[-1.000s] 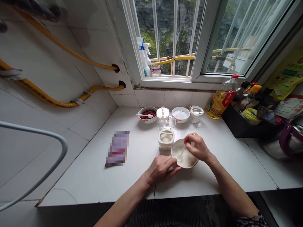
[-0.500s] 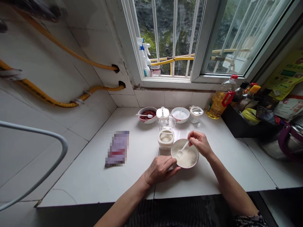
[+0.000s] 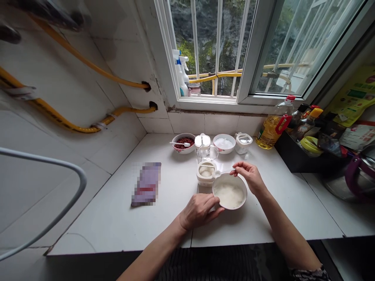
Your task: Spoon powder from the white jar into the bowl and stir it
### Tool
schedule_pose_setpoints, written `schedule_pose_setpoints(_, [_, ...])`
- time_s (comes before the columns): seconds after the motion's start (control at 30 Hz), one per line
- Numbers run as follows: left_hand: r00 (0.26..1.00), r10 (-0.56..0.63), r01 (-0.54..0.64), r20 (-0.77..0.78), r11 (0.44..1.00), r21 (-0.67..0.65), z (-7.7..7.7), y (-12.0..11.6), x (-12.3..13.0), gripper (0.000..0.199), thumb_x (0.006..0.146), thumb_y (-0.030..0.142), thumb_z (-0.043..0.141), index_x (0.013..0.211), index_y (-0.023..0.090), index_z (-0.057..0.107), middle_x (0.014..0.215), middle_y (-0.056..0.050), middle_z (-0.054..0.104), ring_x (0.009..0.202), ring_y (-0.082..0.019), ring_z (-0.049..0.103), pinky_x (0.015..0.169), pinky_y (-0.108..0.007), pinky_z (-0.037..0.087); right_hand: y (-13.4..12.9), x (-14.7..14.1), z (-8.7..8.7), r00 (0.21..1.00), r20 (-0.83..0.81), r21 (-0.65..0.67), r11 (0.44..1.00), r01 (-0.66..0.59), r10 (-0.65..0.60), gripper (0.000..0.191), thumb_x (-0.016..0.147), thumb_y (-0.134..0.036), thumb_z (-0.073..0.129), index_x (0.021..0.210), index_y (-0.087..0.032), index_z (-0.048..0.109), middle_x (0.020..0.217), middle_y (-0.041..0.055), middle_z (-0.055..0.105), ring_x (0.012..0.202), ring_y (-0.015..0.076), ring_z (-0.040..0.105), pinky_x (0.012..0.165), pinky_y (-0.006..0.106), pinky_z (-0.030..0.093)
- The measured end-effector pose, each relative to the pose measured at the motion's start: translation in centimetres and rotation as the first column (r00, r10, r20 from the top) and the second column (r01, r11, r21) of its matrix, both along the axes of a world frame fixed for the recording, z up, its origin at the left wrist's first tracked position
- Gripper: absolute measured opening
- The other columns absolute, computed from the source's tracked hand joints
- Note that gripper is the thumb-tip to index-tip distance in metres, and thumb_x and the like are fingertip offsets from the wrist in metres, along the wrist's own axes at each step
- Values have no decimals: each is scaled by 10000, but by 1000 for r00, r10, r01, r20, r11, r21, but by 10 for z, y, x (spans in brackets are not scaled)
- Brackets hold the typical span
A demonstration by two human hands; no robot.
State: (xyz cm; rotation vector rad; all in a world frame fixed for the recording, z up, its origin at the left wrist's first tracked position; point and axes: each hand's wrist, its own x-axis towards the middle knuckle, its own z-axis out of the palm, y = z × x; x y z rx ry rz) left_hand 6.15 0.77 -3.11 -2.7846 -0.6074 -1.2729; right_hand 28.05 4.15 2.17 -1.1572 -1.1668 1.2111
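A bowl of pale, grainy stuff (image 3: 230, 193) rests on the white counter, and my left hand (image 3: 200, 210) grips its left rim between thumb and fingers. My right hand (image 3: 249, 175) pinches the handle of a small white spoon (image 3: 219, 174). The spoon's head is over the right edge of an open square jar (image 3: 206, 173), which stands just left of the bowl and holds pale contents. The jar's clear lid (image 3: 208, 152) is tipped back behind it.
Behind stand a bowl of red beans (image 3: 183, 143) with a white spoon, a white-lidded jar (image 3: 202, 140), a bowl of white stuff (image 3: 224, 143) and another jar (image 3: 243, 143). An oil bottle (image 3: 268, 127) and black box (image 3: 304, 156) are right; a blurred purple packet (image 3: 147, 184) lies left.
My right hand has lifted the spoon out of the bowl and moved its head left and back to the open jar. My left hand still holds the bowl.
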Motion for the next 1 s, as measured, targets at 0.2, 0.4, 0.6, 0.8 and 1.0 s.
schedule_pose_setpoints(0.2, [1000, -11, 11, 11, 1000, -9, 1, 0, 0, 156, 990, 285, 467, 884, 177, 502, 605, 30, 554, 484, -111, 506, 472, -251, 326, -4, -8, -4, 999, 48, 151, 988, 16, -23, 251, 757, -409, 720, 833, -190, 625, 750, 31, 699, 746, 203, 711, 696, 321, 534])
schedule_pose_setpoints(0.4, [1000, -7, 7, -2, 1000, -15, 1, 0, 0, 154, 985, 280, 473, 874, 176, 503, 599, 32, 548, 479, -109, 502, 472, -250, 321, -11, -14, -10, 882, 418, 552, 831, -59, -215, 60, 889, -225, 582, 920, -218, 633, 844, 55, 729, 834, 211, 708, 794, 371, 559])
schedule_pose_setpoints(0.6, [1000, 2, -2, 0, 1000, -8, 1, 0, 0, 159, 987, 282, 468, 874, 177, 505, 602, 31, 551, 484, -112, 506, 467, -254, 327, -10, -16, -11, 752, 563, 724, 643, -250, -342, 179, 888, -104, 515, 931, -230, 635, 815, 33, 737, 755, 194, 676, 909, 433, 526])
schedule_pose_setpoints(0.8, [1000, -1, 2, 4, 1000, -16, -1, 0, 0, 146, 981, 283, 478, 882, 179, 510, 609, 30, 559, 490, -110, 507, 471, -254, 336, -19, -10, 0, 864, 409, 544, 839, 27, -293, 60, 854, -209, 570, 870, -227, 624, 820, 39, 705, 740, 202, 695, 741, 348, 530])
schedule_pose_setpoints(1.0, [1000, -1, 1, 6, 1000, -11, 1, -1, 0, 142, 979, 278, 482, 880, 180, 508, 602, 33, 553, 485, -107, 501, 473, -249, 333, -16, -5, 2, 810, 522, 496, 868, -33, -267, 115, 754, -148, 507, 722, -227, 583, 655, 9, 623, 649, 180, 592, 684, 324, 469])
